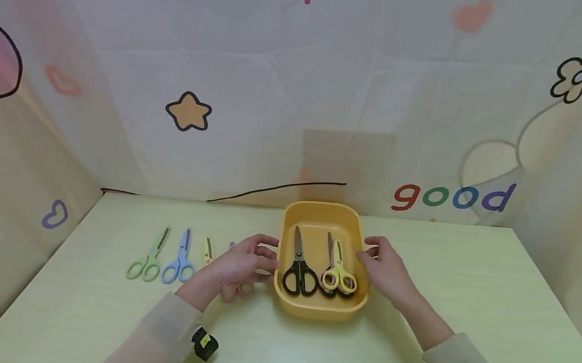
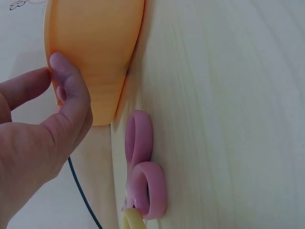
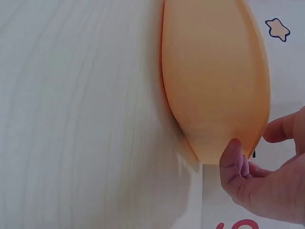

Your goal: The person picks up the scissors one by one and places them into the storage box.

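Observation:
A yellow plastic tray (image 1: 312,310) sits on the table between both hands. My left hand (image 1: 245,259) holds its left rim, with thumb and fingers around the edge in the left wrist view. On the opposite side my right hand (image 1: 386,271) grips the right rim; one finger lies against the outer wall. Inside the tray are black-handled scissors (image 1: 300,278) and yellow-handled scissors (image 1: 334,276). The yellow pair lies over other dark-handled scissors, mostly hidden. Pink scissors (image 2: 148,188) lie on the table beneath my left hand, partly covered in the head view.
Left of the tray, green scissors (image 1: 149,264), blue scissors (image 1: 180,266) and yellow scissors (image 1: 208,249) lie in a row, the yellow pair partly behind my left arm. A printed curtain (image 1: 259,93) hangs along the back edge of the pale table (image 1: 481,290).

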`<control>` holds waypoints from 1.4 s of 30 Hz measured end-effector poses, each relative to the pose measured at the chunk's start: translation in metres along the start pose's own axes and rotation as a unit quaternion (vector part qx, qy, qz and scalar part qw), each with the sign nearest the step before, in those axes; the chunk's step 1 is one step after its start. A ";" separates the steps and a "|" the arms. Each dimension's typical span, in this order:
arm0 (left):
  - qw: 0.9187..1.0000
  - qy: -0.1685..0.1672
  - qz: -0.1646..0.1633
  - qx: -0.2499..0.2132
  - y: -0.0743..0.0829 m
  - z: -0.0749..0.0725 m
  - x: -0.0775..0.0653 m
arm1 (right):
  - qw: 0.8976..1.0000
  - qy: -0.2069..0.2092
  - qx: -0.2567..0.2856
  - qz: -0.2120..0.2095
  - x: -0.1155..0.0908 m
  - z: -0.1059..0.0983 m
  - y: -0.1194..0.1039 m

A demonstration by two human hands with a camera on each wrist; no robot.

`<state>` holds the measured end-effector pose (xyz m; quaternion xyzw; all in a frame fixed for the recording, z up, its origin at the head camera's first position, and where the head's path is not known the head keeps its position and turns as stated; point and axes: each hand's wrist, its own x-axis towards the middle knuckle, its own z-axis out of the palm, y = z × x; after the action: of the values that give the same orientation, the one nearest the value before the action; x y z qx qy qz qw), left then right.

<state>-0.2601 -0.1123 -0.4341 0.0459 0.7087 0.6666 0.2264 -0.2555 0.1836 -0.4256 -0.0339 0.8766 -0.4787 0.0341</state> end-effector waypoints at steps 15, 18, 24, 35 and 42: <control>1.000 0.010 -0.022 0.006 0.000 -0.001 -0.005 | 0.987 -0.112 0.113 0.031 -0.007 -0.015 0.008; 1.000 0.009 -0.028 0.007 0.000 -0.001 -0.007 | 0.986 -0.116 0.119 0.030 -0.008 -0.016 0.008; 0.999 0.019 -0.001 0.043 0.000 -0.002 -0.010 | 0.985 -0.117 0.121 0.031 -0.009 -0.017 0.008; 0.939 0.055 0.088 0.327 0.005 -0.009 -0.025 | 0.986 -0.120 0.114 0.028 -0.007 -0.018 0.011; 0.864 0.070 0.048 0.497 0.005 -0.007 -0.033 | 0.985 -0.118 0.118 0.031 -0.005 -0.017 0.014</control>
<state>-0.2346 -0.1306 -0.4208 0.1393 0.9571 0.2373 0.0911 -0.2523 0.2060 -0.4285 -0.0590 0.8042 -0.5705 0.1560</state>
